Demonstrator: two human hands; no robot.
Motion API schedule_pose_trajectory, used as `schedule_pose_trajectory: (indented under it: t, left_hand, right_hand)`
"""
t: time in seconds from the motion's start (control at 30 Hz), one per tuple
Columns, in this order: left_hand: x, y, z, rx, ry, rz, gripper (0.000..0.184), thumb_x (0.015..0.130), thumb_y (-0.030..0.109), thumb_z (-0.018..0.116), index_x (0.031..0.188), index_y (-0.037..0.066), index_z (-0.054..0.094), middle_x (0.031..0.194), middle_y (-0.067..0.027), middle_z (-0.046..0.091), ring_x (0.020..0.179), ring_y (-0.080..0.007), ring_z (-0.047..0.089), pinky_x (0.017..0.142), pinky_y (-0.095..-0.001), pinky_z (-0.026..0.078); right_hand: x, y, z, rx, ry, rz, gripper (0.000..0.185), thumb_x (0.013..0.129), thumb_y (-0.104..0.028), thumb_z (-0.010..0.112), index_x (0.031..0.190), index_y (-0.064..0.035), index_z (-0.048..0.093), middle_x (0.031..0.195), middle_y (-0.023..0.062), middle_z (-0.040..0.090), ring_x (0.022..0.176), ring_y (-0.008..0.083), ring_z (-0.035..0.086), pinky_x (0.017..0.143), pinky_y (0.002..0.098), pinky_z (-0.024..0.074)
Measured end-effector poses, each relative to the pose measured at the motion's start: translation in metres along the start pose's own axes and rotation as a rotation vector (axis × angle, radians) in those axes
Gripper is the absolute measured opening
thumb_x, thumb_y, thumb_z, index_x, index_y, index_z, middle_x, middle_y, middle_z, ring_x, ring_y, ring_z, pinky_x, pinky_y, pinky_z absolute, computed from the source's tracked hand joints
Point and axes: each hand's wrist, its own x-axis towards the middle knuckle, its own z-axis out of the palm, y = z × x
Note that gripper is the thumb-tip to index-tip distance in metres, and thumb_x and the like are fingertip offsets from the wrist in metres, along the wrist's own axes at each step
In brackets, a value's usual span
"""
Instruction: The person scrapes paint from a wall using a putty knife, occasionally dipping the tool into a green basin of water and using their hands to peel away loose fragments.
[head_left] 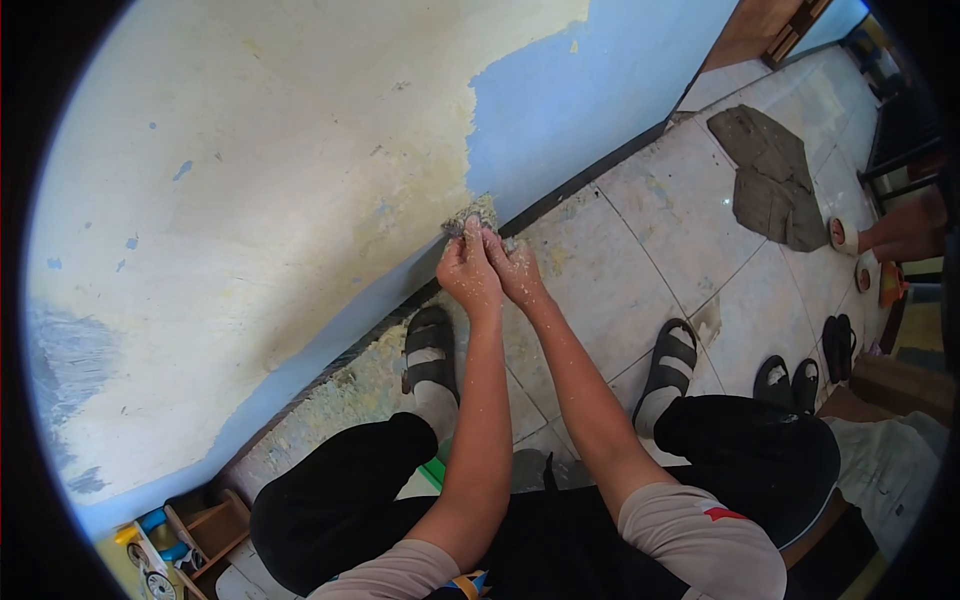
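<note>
My left hand (468,272) is closed on a grey, crumb-covered piece (462,222) held against the lower wall (330,190), its kind hidden by fingers and flakes. Pressed beside it, my right hand (516,270) has its fingers curled at the same piece. Pale flakes dot both hands and forearms. Cream paint covers much of the wall, while a blue patch (570,110) shows to the right of my hands and a blue strip runs along the bottom.
Scraped crumbs lie on the tiled floor (640,240) by the dark baseboard (570,200). My sandaled feet stand apart. A flattened brown cardboard (770,175) lies at the right, near another person's foot (845,236). Dark sandals (773,382) and a wooden box (215,530) are nearby.
</note>
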Motion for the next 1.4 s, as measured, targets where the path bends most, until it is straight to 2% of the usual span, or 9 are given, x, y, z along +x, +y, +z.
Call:
schedule_pose_trajectory:
  t: [0.17,0.27,0.6,0.67,0.77,1.0,1.17,1.3,1.4]
  left_hand:
    - [-0.001,-0.030,-0.010,0.153,0.052,-0.048,0.039,0.096,0.026,0.068,0.068,-0.002,0.064,0.064,-0.0067,0.064,0.058,-0.0115,0.058,0.056,-0.0289,0.048]
    - [0.000,-0.026,-0.014,0.185,0.031,-0.008,0.042,0.091,0.028,0.074,0.068,-0.006,0.066,0.060,-0.0032,0.060,0.059,-0.0074,0.050,0.054,-0.0288,0.042]
    - [-0.003,-0.009,-0.006,0.170,0.075,-0.002,0.040,0.092,0.026,0.073,0.070,-0.006,0.066,0.059,-0.0028,0.060,0.058,-0.0073,0.049,0.054,-0.0288,0.041]
    - [-0.005,-0.003,-0.008,0.232,0.047,0.024,0.039,0.094,0.025,0.071,0.069,-0.004,0.067,0.064,-0.0048,0.064,0.060,-0.0100,0.058,0.057,-0.0281,0.047]
    - [-0.003,-0.011,-0.011,0.214,0.046,0.035,0.040,0.092,0.026,0.074,0.068,-0.005,0.066,0.060,-0.0031,0.061,0.058,-0.0073,0.050,0.054,-0.0276,0.041]
    - [-0.006,-0.001,-0.005,0.124,0.056,-0.025,0.039,0.092,0.026,0.073,0.068,-0.005,0.066,0.061,-0.0028,0.061,0.059,-0.0071,0.051,0.054,-0.0272,0.041]
    - [0.003,0.015,0.001,0.122,0.044,0.042,0.040,0.092,0.026,0.073,0.069,-0.005,0.066,0.062,-0.0030,0.062,0.059,-0.0079,0.051,0.055,-0.0274,0.042]
    - [0.006,0.022,0.007,0.049,0.058,0.066,0.040,0.092,0.027,0.072,0.069,-0.005,0.066,0.061,-0.0035,0.062,0.059,-0.0083,0.052,0.055,-0.0284,0.043]
    - [-0.003,0.001,-0.007,0.289,0.074,0.105,0.042,0.094,0.026,0.070,0.066,-0.004,0.062,0.064,-0.0058,0.062,0.061,-0.0127,0.060,0.058,-0.0294,0.051]
  right_hand:
    - [0.000,0.038,0.000,-0.192,-0.021,0.147,0.068,0.094,-0.053,0.060,0.071,0.0108,0.063,0.050,0.0129,0.054,0.057,0.0095,0.051,0.052,0.0396,0.0435]
    - [-0.013,0.012,0.000,-0.075,0.031,0.095,0.070,0.094,-0.054,0.060,0.070,0.0113,0.064,0.050,0.0149,0.055,0.057,0.0104,0.053,0.052,0.0401,0.0436]
    - [-0.010,0.009,0.000,-0.131,-0.028,0.138,0.068,0.095,-0.052,0.061,0.070,0.0112,0.064,0.048,0.0140,0.053,0.053,0.0113,0.053,0.050,0.0395,0.0429]
    - [-0.015,0.000,0.000,-0.078,0.005,0.108,0.066,0.095,-0.050,0.062,0.071,0.0113,0.064,0.048,0.0149,0.053,0.054,0.0108,0.054,0.051,0.0395,0.0441]
    - [-0.010,0.013,-0.002,-0.155,-0.043,0.141,0.064,0.095,-0.050,0.062,0.076,0.0111,0.067,0.051,0.0154,0.057,0.057,0.0101,0.056,0.053,0.0390,0.0463]
    - [-0.010,0.004,-0.001,-0.120,-0.017,0.109,0.064,0.095,-0.049,0.062,0.073,0.0104,0.066,0.051,0.0137,0.057,0.056,0.0104,0.055,0.052,0.0395,0.0457]
    - [0.008,-0.015,-0.003,-0.181,-0.045,-0.070,0.065,0.095,-0.051,0.059,0.072,0.0102,0.063,0.053,0.0231,0.054,0.047,0.0237,0.054,0.052,0.0409,0.0453]
    - [0.009,-0.020,0.005,-0.153,0.006,-0.106,0.066,0.095,-0.051,0.058,0.070,0.0103,0.059,0.054,0.0253,0.050,0.046,0.0298,0.053,0.051,0.0419,0.0443]
    - [-0.005,0.015,0.011,-0.091,0.046,-0.063,0.066,0.095,-0.051,0.057,0.068,0.0098,0.058,0.054,0.0248,0.051,0.047,0.0312,0.056,0.050,0.0434,0.0428]
